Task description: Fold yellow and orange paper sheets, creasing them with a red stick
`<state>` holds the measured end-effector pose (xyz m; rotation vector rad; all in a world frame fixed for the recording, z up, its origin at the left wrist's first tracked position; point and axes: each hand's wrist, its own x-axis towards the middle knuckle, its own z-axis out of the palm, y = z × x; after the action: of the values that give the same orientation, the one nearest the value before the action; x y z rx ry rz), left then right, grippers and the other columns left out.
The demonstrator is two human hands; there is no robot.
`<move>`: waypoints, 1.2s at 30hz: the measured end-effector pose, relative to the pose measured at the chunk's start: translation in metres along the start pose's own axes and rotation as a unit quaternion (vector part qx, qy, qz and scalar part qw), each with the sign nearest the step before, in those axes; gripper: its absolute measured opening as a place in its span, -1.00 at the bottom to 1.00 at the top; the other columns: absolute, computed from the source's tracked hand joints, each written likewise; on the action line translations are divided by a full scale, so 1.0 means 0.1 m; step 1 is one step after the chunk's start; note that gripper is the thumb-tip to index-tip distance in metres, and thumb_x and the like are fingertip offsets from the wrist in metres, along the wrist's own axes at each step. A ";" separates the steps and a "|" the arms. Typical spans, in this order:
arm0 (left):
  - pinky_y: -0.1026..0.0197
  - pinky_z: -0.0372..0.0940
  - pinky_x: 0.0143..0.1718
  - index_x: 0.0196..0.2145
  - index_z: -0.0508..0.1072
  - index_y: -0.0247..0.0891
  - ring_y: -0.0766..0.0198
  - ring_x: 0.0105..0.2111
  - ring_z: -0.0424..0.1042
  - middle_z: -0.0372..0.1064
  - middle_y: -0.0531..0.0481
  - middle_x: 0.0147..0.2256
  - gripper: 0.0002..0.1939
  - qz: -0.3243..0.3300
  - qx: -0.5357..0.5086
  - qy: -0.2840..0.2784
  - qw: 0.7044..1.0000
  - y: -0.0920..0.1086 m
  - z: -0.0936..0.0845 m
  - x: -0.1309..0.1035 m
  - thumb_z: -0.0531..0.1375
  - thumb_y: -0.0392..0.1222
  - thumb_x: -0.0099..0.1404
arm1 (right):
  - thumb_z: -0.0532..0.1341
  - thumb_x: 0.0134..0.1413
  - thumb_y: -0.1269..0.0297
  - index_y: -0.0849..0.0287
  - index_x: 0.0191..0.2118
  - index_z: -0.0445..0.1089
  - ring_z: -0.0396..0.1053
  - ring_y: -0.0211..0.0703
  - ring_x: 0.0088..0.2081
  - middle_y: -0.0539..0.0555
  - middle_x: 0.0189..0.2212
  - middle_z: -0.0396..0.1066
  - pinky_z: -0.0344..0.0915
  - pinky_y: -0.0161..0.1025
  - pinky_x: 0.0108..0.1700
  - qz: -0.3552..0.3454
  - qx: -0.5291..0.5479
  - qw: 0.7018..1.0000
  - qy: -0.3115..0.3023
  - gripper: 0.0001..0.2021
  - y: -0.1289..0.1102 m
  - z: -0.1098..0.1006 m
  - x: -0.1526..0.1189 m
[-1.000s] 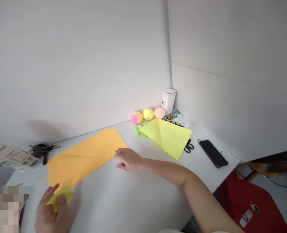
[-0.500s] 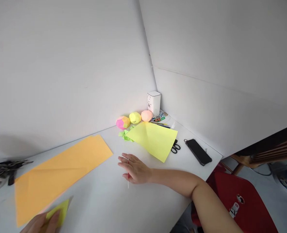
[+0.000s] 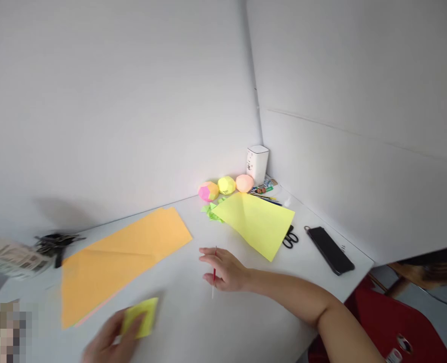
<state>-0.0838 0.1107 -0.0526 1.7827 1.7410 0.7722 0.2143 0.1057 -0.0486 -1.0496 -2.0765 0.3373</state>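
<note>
Blurred by motion, my left hand (image 3: 110, 339) grips a small folded piece of yellow paper (image 3: 147, 315) between thumb and fingers above the front of the white table. My right hand (image 3: 229, 270) rests near the middle of the table, holding a thin red-and-white stick (image 3: 214, 275); its exact kind is too small to tell. Beyond that hand lies a large yellow paper sheet (image 3: 259, 224), partly covering black-handled scissors (image 3: 290, 238). To the left are long orange paper sheets (image 3: 128, 252). Crumpled green paper (image 3: 211, 213) pokes out behind the yellow sheet.
Three faceted paper balls (image 3: 227, 185) line the wall beside a white box (image 3: 258, 165). A black phone (image 3: 329, 250) lies at the right edge, a bunch of keys (image 3: 55, 243) at the left. A red stool (image 3: 393, 322) stands beside the table; a person's blurred part (image 3: 4, 333) shows lower left.
My left hand has come up and to the right with the folded yellow paper. The view has swung left, so the table things sit farther right. My right hand still holds the stick.
</note>
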 end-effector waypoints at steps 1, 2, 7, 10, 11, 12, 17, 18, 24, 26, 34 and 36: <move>0.23 0.36 -0.52 -0.40 0.44 -0.10 0.15 -0.49 0.48 0.50 0.11 -0.47 -0.63 0.025 -0.046 -0.040 0.998 0.17 0.10 -0.08 0.18 0.23 0.00 | 0.20 0.12 0.21 0.21 0.10 0.17 0.38 -0.07 0.02 0.27 0.01 0.38 0.38 -0.13 -0.03 0.026 0.059 0.998 -0.019 -0.55 -0.04 0.03 0.02; 0.25 0.37 -0.50 -0.37 0.44 -0.13 0.17 -0.46 0.49 0.51 0.08 -0.43 -0.63 0.052 -0.087 -0.096 0.990 0.32 0.21 -0.14 0.18 0.21 0.04 | 0.23 0.10 0.17 0.18 0.08 0.21 0.45 -0.13 -0.10 0.20 -0.07 0.44 0.42 -0.23 -0.15 0.054 0.110 0.992 -0.038 -0.55 -0.08 0.07 0.05; 0.29 0.35 -0.56 -0.19 0.36 -0.21 0.29 -0.54 0.46 0.49 0.01 -0.39 -0.66 0.135 -0.100 -0.073 0.983 0.69 0.67 -0.15 0.04 0.10 0.31 | 0.11 0.21 0.15 0.18 -0.19 0.42 0.29 -0.35 -0.59 -0.02 -0.52 0.42 0.26 -0.40 -0.53 0.123 0.148 0.980 -0.055 -0.76 -0.20 0.21 0.12; 0.22 0.43 -0.35 -0.04 0.28 -0.27 0.23 -0.32 0.52 0.48 -0.12 -0.25 -0.59 0.146 -0.062 -0.012 0.987 0.56 0.70 0.04 -0.09 0.07 0.38 | 0.03 0.26 0.13 0.22 -0.21 0.41 0.20 -0.33 -0.64 -0.04 -0.61 0.32 0.22 -0.37 -0.57 0.141 0.103 0.985 -0.018 -0.70 0.01 0.20 0.23; 0.16 0.42 -0.20 0.01 0.26 -0.28 0.18 -0.14 0.49 0.45 -0.19 -0.13 -0.57 0.155 -0.041 0.004 0.987 0.49 0.67 0.13 -0.10 0.06 0.38 | 0.00 0.27 0.13 0.23 -0.18 0.40 0.20 -0.32 -0.63 -0.04 -0.61 0.31 0.22 -0.36 -0.56 0.150 0.080 0.985 -0.001 -0.68 0.13 0.19 0.31; 0.09 0.36 -0.05 0.06 0.25 -0.28 0.13 0.03 0.39 0.38 -0.24 0.00 -0.55 0.166 -0.015 0.014 0.986 0.41 0.62 0.21 -0.09 0.06 0.38 | -0.03 0.28 0.15 0.24 -0.15 0.39 0.22 -0.30 -0.60 -0.02 -0.59 0.31 0.24 -0.34 -0.53 0.160 0.055 0.985 0.015 -0.67 0.26 0.18 0.39; -0.20 -0.20 0.27 0.14 0.29 -0.27 -0.09 0.29 -0.05 0.13 -0.21 0.23 -0.46 0.189 0.127 0.008 0.974 0.05 0.42 0.64 0.03 0.06 0.30 | 0.00 0.24 0.27 0.27 -0.05 0.37 0.36 -0.13 -0.39 0.09 -0.45 0.38 0.32 -0.22 -0.34 0.199 -0.106 0.974 0.039 -0.70 0.80 0.13 0.80; -0.25 -0.21 0.26 0.15 0.29 -0.33 -0.15 0.28 -0.05 0.11 -0.25 0.24 -0.42 0.180 0.151 0.007 0.972 0.00 0.41 0.70 0.03 0.08 0.29 | 0.02 0.23 0.29 0.29 -0.01 0.35 0.37 -0.09 -0.34 0.13 -0.40 0.40 0.31 -0.20 -0.32 0.199 -0.139 0.970 0.032 -0.69 0.85 0.10 0.85; -0.26 -0.23 0.24 0.19 0.23 -0.50 -0.22 0.29 -0.13 -0.02 -0.34 0.27 -0.27 0.140 0.249 0.028 0.958 -0.13 0.47 0.73 -0.09 0.15 0.31 | 0.02 0.24 0.41 0.28 0.10 0.28 0.30 0.00 -0.14 0.22 -0.29 0.41 0.24 -0.17 -0.16 0.108 -0.288 0.946 -0.098 -0.66 0.97 -0.13 1.09; -0.25 -0.28 0.26 0.22 0.19 -0.51 -0.21 0.32 -0.23 -0.11 -0.31 0.30 -0.25 0.141 0.268 0.029 0.953 -0.12 0.47 0.72 -0.11 0.17 0.31 | 0.10 0.17 0.48 0.21 0.01 0.35 0.26 -0.02 -0.08 0.19 -0.26 0.42 0.19 -0.17 -0.07 0.063 -0.313 0.934 -0.163 -0.70 1.02 -0.19 1.22; -0.16 -0.13 0.26 0.27 0.11 -0.37 -0.07 0.31 -0.10 -0.08 -0.12 0.31 -0.25 0.179 0.340 -0.027 0.923 -0.13 0.44 0.78 -0.18 0.22 0.32 | 0.06 0.16 0.52 0.13 0.04 0.35 0.18 -0.02 0.10 0.21 0.03 0.33 0.10 -0.13 0.06 0.054 -0.387 0.881 -0.265 -0.64 1.01 -0.24 1.54; -0.17 -0.12 0.25 0.27 0.12 -0.42 -0.10 0.31 -0.12 -0.09 -0.16 0.31 -0.22 0.176 0.345 -0.021 0.922 -0.15 0.45 0.79 -0.19 0.22 0.32 | 0.06 0.15 0.51 0.09 0.17 0.22 0.07 0.01 0.21 0.21 0.19 0.16 0.05 -0.09 0.13 0.087 -0.405 0.876 -0.248 -0.53 0.89 -0.34 1.37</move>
<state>-0.0613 0.1907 -0.0922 2.6055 1.8156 0.2342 0.2401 0.2640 -0.0017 -1.7925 -2.6723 -0.2551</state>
